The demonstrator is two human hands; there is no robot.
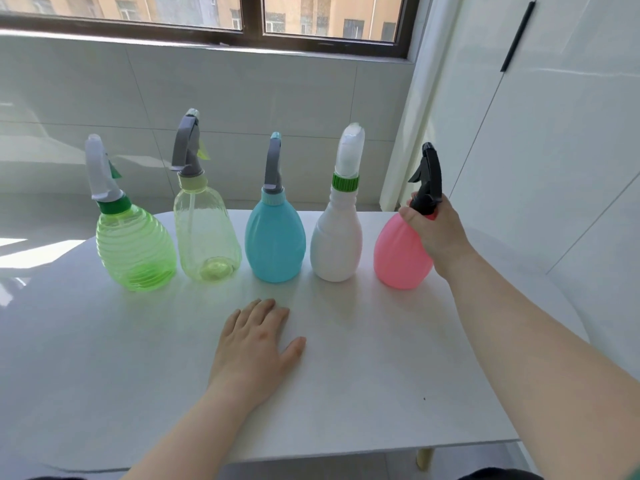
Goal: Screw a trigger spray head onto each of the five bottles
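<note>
Right hand (437,233) closed round neck of pink bottle (398,254), black trigger spray head (428,181) just above fingers. Left hand (256,344) flat, empty on desk (346,393), well apart: better brace bottle while twisting collar snug.

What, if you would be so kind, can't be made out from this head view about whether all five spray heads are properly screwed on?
- Pink bottle collar: head view, hidden by the right hand, whose grip wraps the neck under the black spray head.
- Thread tightness on the other four bottles: not visible; the collars only look seated.
- Blue bottle trigger: seen end-on, so its shape is unclear.
- Left hand: palm down on the table, underside hidden.
</note>
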